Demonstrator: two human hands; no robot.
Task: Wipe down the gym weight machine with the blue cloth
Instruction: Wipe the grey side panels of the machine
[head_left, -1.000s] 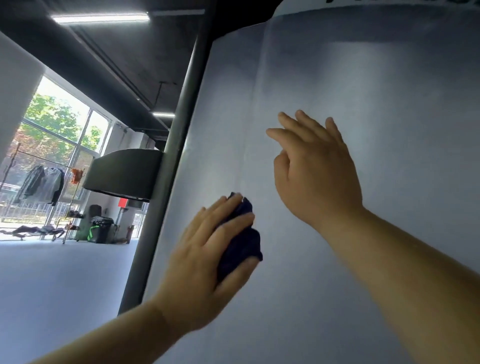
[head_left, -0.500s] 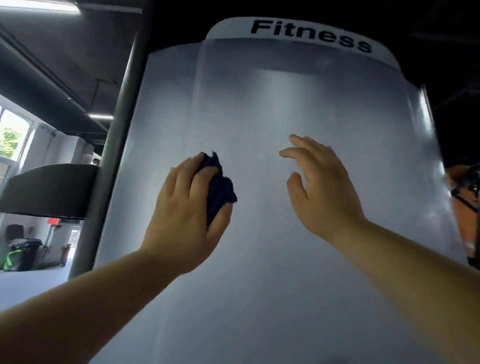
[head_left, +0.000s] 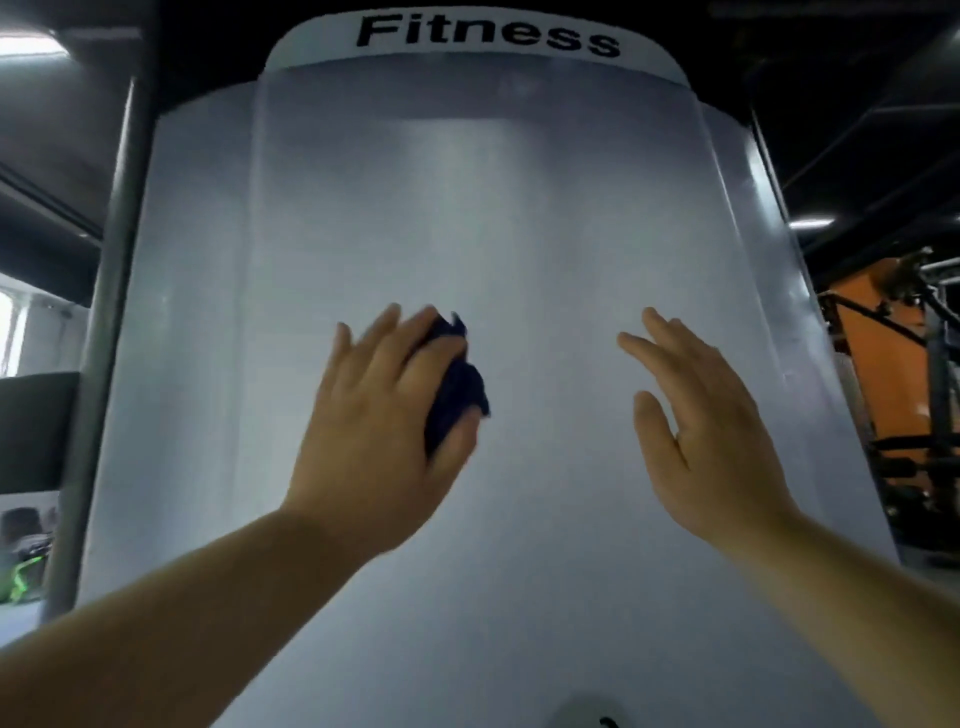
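Shifted rightward, left hand (head_left: 379, 431) grips blue cloth (head_left: 457, 384) against machine (head_left: 519, 208) (right hand (head_left: 696, 415) splayed).

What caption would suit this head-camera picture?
Left hand holds a blue cloth against the weight machine's pale cover; open right hand beside it.

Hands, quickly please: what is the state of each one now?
Left hand: holding the blue cloth on the machine panel.
Right hand: open, holding nothing.

The left hand (head_left: 379, 426) hides most of the blue cloth (head_left: 457, 384); the machine's panel (head_left: 467, 208) runs off the lower edge.
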